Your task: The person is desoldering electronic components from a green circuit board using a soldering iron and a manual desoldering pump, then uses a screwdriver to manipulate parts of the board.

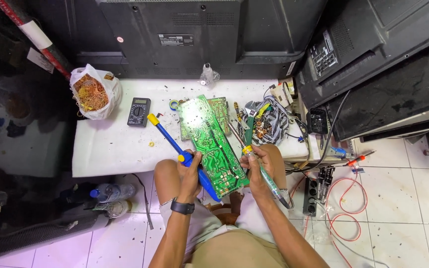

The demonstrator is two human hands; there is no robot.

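From the head camera, the view looks down on a seated person's knees and both hands, in front of a low white counter [110,149].

The left hand [190,171] has its fingers wrapped around the blue barrel of a desoldering pump [172,144], whose yellow end points up and to the left over the counter. A dark watch [182,207] sits on that wrist.

The right hand [256,166] grips a soldering iron [254,156] like a pen, fingers closed on its handle near the yellow collar. The metal tip slants up and left, next to the board's right edge; whether it touches the board cannot be told.

Between the two hands lies a green circuit board [209,144], solder side up, tilted, with its near end resting by the person's knees and its far end over the counter's edge.

On the counter, a black multimeter [138,111] lies to the left of the board, and a white bag of copper-coloured scrap [94,93] stands further left. A tangle of wires [266,121] lies to the right. Dark television backs [175,34] stand behind. A power strip [310,196] and a red cable [346,208] lie on the tiled floor.
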